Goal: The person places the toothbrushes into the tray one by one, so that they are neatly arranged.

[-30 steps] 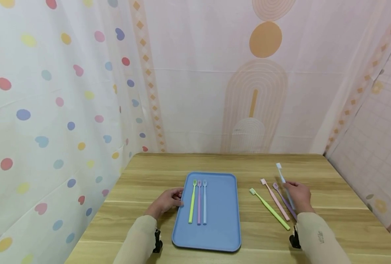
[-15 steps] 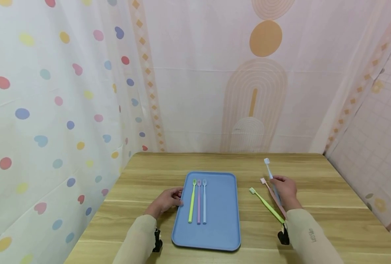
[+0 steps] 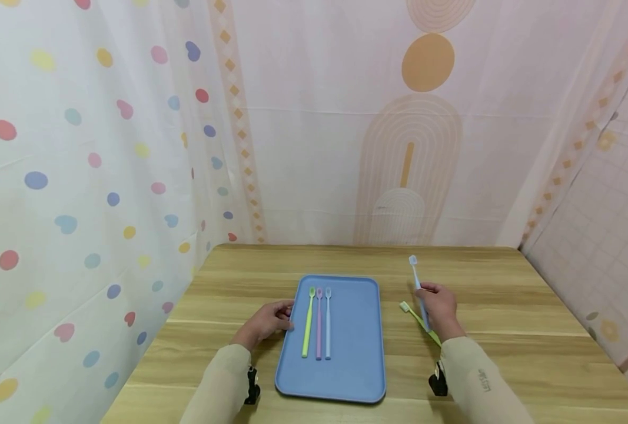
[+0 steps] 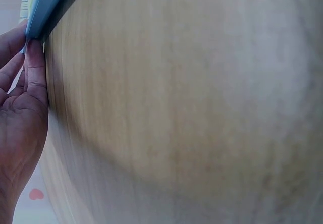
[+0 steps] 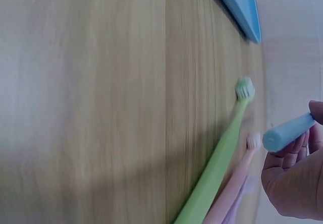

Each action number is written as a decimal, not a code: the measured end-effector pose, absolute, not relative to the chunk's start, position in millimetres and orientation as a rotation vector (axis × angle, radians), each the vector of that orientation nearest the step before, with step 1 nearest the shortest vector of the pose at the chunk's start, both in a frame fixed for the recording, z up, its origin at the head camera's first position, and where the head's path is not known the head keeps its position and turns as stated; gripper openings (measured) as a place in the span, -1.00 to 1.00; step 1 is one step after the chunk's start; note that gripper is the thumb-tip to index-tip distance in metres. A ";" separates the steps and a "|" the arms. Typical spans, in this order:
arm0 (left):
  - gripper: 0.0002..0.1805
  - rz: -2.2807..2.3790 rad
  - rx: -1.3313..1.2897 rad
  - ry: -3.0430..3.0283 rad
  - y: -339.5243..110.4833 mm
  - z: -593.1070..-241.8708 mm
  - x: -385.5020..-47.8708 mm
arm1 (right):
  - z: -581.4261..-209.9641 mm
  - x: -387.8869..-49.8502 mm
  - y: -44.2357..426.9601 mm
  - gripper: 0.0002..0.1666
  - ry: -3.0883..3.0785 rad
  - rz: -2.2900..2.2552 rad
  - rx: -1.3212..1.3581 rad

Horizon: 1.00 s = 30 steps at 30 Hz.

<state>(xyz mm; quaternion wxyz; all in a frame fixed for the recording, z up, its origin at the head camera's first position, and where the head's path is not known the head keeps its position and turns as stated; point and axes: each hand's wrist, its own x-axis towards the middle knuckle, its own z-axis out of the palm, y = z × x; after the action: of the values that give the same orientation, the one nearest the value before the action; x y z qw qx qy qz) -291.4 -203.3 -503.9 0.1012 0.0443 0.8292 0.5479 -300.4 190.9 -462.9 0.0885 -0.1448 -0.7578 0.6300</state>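
My right hand [image 3: 441,307] pinches a light blue toothbrush [image 3: 416,280] above the table, its bristle head pointing away from me. In the right wrist view the butt of its handle [image 5: 285,134] sticks out from my fingers. At the left edge of the blue tray [image 3: 356,359], my left hand [image 3: 265,324] holds the rim between thumb and fingers. Side by side on the tray's left half lie a green toothbrush [image 3: 308,330], a pink-purple toothbrush [image 3: 319,333] and another light blue toothbrush [image 3: 328,333], all heads facing away.
Below my right hand a green toothbrush [image 5: 214,176] lies slanted on the wooden table [image 3: 536,318]. Beside it are a pink toothbrush [image 5: 234,188] and a purple toothbrush [image 5: 237,204], both hidden in the head view. A patterned curtain [image 3: 314,147] hangs behind the table.
My right hand has carried the light blue toothbrush leftward toward the tray, passing over the toothbrushes on the table. The left hand and the tray stay in place.
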 end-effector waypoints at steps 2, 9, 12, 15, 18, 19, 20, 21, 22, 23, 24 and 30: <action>-0.33 1.624 0.125 2.442 -203.6 -503.5 -291.0 | -462.3 -300.0 185.2 -0.63 -2.234 1.894 -0.414; -0.33 1.622 0.097 2.446 -202.7 -503.5 -291.5 | -462.9 -299.6 166.0 -0.63 -2.233 1.907 -0.407; -0.34 1.623 0.098 2.453 -202.4 -504.6 -292.1 | -463.4 -300.2 157.7 -0.64 -2.233 1.894 -0.410; -0.34 1.625 0.102 2.454 -202.7 -506.3 -292.4 | -462.5 -298.7 148.5 -0.65 -2.241 1.885 -0.403; -0.34 1.621 0.102 2.460 -203.1 -507.0 -292.5 | -461.9 -296.7 139.5 -0.64 -2.261 1.873 -0.389; -0.34 1.622 0.101 2.458 -203.2 -507.1 -292.5 | -462.1 -296.0 136.6 -0.64 -2.265 1.874 -0.385; -0.34 1.621 0.101 2.458 -203.2 -507.2 -292.5 | -462.5 -295.4 133.8 -0.64 -2.272 1.866 -0.381; -0.34 1.619 0.101 2.458 -203.1 -507.2 -292.5 | -463.2 -295.0 131.0 -0.64 -2.270 1.860 -0.378; -0.34 1.618 0.103 2.459 -202.9 -507.0 -292.5 | -463.4 -294.7 128.1 -0.65 -2.269 1.850 -0.378; -0.34 1.617 0.102 2.458 -202.7 -506.8 -292.6 | -464.3 -294.8 125.3 -0.65 -2.271 1.839 -0.374; -0.34 1.617 0.102 2.457 -202.4 -506.6 -292.7 | -465.5 -295.0 122.5 -0.65 -2.269 1.841 -0.373; -0.34 1.616 0.089 2.462 -202.1 -506.2 -292.8 | -473.3 -296.3 104.4 -0.65 -2.256 1.867 -0.396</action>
<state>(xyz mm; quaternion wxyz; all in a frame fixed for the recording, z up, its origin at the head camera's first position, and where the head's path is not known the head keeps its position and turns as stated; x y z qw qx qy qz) -292.8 -202.1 -506.2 0.0975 0.0299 0.8316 0.5459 -296.3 104.4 -473.3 0.0933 -0.1333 -0.7602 0.6290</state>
